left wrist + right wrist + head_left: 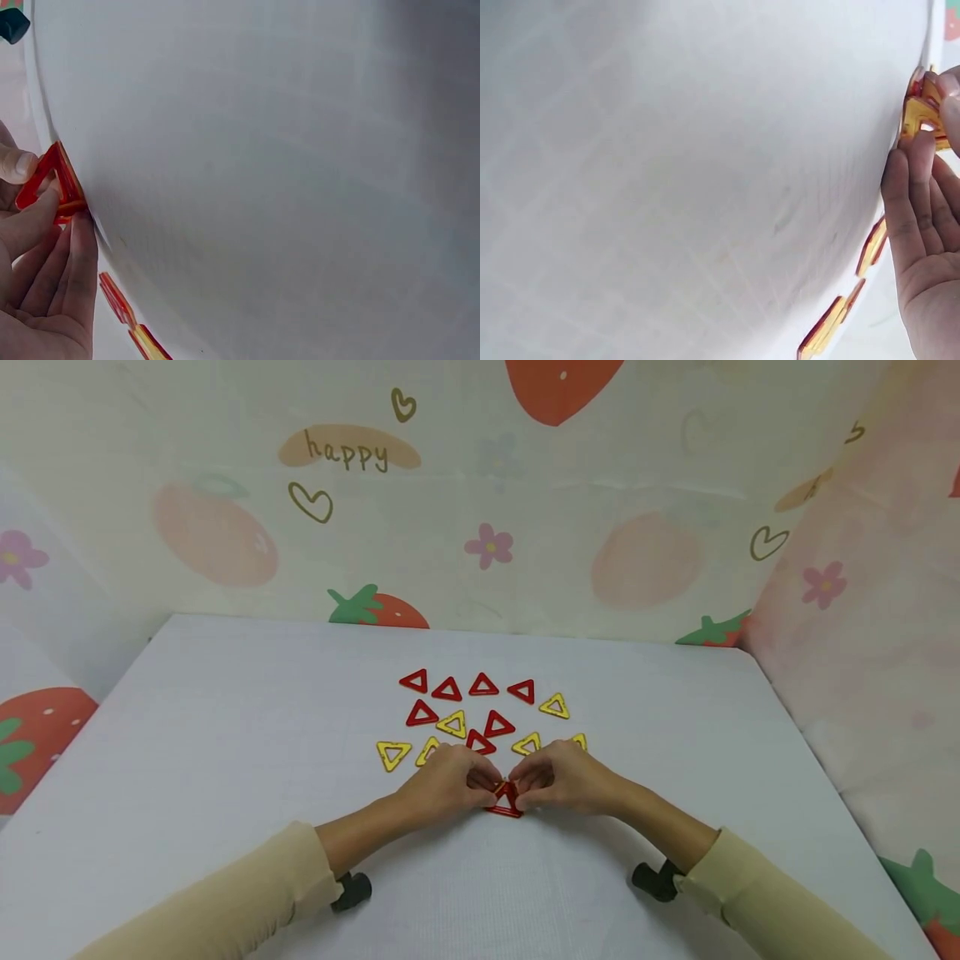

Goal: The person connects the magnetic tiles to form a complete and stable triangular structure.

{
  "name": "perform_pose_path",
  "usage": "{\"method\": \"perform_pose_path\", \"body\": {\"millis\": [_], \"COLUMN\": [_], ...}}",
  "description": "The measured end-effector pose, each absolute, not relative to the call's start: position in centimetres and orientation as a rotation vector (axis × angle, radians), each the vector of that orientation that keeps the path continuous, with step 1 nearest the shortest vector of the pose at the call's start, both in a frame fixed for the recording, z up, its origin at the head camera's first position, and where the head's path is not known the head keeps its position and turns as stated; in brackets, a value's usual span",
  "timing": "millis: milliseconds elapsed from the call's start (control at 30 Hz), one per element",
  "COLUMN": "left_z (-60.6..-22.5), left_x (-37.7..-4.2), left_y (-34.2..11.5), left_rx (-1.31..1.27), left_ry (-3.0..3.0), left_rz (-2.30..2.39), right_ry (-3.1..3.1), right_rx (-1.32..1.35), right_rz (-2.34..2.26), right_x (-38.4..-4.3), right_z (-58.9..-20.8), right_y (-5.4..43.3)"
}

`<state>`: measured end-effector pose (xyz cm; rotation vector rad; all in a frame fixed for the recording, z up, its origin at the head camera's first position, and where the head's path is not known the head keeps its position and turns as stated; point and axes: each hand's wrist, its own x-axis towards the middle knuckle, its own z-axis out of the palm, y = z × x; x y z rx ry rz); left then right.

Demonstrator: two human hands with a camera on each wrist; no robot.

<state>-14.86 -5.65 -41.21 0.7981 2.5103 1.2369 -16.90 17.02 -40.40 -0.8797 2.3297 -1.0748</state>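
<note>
In the head view both hands meet at the near middle of the table, over a small cluster of triangular frame tiles. My left hand [448, 785] pinches a red triangular tile [69, 176] between thumb and fingers; it leans upright in the left wrist view. From the other side, my right hand [570, 777] has its thumb and fingertips on a yellow triangular tile [913, 114]. The two tiles stand close against each other, with red edges also showing beside the yellow one. Fingers hide part of the cluster.
Beyond the hands lie several loose red triangular tiles [483, 692] and several yellow triangular tiles [385, 746], some partly covered by the hands. The white table [225, 735] backs onto a printed cloth [450, 510]. A dark wrist device [351, 892] shows below the left cuff.
</note>
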Motion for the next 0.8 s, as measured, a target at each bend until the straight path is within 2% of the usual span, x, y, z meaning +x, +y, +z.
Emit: {"method": "perform_pose_path", "body": {"millis": [800], "left_z": [-41.11], "left_x": [-15.00], "left_y": [-5.96], "left_rx": [0.847], "left_ry": [2.577], "left_rz": [1.149], "right_ry": [2.353], "right_rx": [-0.922], "right_rz": [-1.041], "right_x": [-17.16], "right_z": [-40.22], "right_y": [17.22]}}
